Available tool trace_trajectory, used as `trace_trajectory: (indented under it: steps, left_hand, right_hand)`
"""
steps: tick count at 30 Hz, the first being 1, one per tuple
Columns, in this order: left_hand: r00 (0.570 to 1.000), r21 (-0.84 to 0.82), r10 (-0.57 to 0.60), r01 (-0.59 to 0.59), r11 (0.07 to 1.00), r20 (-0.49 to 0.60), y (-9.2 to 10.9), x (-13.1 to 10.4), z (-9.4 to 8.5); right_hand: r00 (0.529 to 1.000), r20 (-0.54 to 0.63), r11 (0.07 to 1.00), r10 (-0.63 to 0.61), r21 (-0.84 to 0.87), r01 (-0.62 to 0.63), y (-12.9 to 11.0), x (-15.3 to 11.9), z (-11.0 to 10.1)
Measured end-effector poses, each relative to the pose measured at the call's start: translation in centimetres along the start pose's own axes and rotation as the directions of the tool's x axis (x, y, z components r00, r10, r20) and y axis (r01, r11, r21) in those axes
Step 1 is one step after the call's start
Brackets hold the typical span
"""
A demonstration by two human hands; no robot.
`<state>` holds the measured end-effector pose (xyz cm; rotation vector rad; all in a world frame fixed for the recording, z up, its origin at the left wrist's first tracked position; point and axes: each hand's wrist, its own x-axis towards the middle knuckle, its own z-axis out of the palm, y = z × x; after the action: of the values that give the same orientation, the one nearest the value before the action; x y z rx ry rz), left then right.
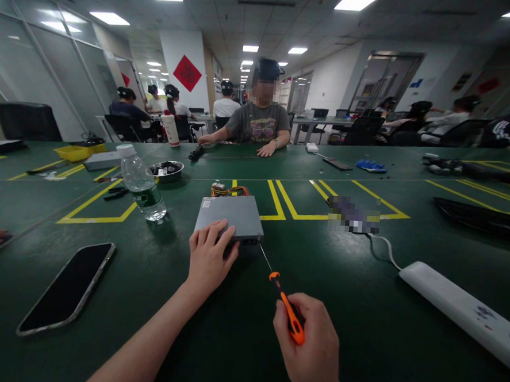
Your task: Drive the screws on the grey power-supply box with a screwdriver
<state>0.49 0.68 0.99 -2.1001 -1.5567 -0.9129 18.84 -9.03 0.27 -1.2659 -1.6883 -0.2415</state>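
Note:
A grey metal box [232,210] with a bundle of coloured wires [231,191] behind it lies on the green table. My left hand [211,254] rests on the box's near left part, fingers spread over its top and front edge. In my right hand [309,338] is an orange and black screwdriver [288,311], held by its handle between thumb and fingers. Its thin shaft points up and left, with the tip at the box's near right corner. Whether the tip sits in a screw is too small to tell.
Left of the box are a water bottle [140,187], a metal bowl [167,171] and a phone [70,286]. To the right lies a white power strip [459,313] with a cable. Across the table sits a person [259,119], hands on the tabletop.

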Motion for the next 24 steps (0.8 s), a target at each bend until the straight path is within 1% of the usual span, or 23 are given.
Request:
trace_trajectory:
  steps: [3,5,7,10,12,14,17,19,21,24]
  left_hand:
    - [1.0,-0.007,-0.006,0.006,1.0,-0.004,0.0,0.0,0.0]
    - [1.0,-0.01,-0.007,0.007,1.0,-0.003,-0.1,0.0,0.0]
    - [1.0,-0.01,-0.005,0.005,1.0,0.0,-0.1,0.0,0.0]
    - [1.0,-0.006,-0.003,0.003,1.0,0.005,-0.1,0.0,-0.1]
    - [1.0,-0.005,-0.004,0.004,1.0,0.007,-0.1,0.0,-0.1]
    - [1.0,-0.007,-0.008,0.008,1.0,0.003,-0.1,0.0,0.0]
    - [1.0,-0.011,-0.008,0.007,1.0,-0.013,-0.1,0.0,0.1]
    - [1.0,-0.009,-0.007,0.007,1.0,-0.015,0.0,0.0,0.1]
    - [1.0,-0.003,-0.008,0.008,1.0,-0.009,0.0,0.0,0.0]
    - [1.0,0.0,-0.01,0.01,1.0,0.003,0.0,0.0,-0.1]
  right_hand:
    - [0.991,0.006,0.991,-0.131,-0.039,0.131,-0.3,0.5,-0.1]
    - [0.988,0.016,0.987,-0.154,-0.037,0.154,-0.4,0.6,-0.2]
    - [0.993,0.032,0.994,-0.111,-0.012,0.111,-0.3,0.5,-0.2]
    - [0.998,0.063,0.999,0.02,0.036,-0.022,0.0,0.0,-0.2]
    - [0.996,0.054,0.996,0.072,0.05,-0.074,0.1,-0.2,-0.2]
    - [0.999,0.024,0.997,0.046,0.056,-0.048,0.0,0.0,-0.2]
    - [0.997,-0.015,0.997,-0.081,0.012,0.081,-0.4,0.5,-0.2]
    - [0.99,-0.013,0.99,-0.141,-0.02,0.14,-0.6,0.8,-0.3]
    - [0.989,0.023,0.989,-0.144,-0.012,0.144,-0.6,0.9,-0.3]
    - [0.994,0.094,0.998,-0.056,0.033,0.053,-0.4,0.6,-0.3]
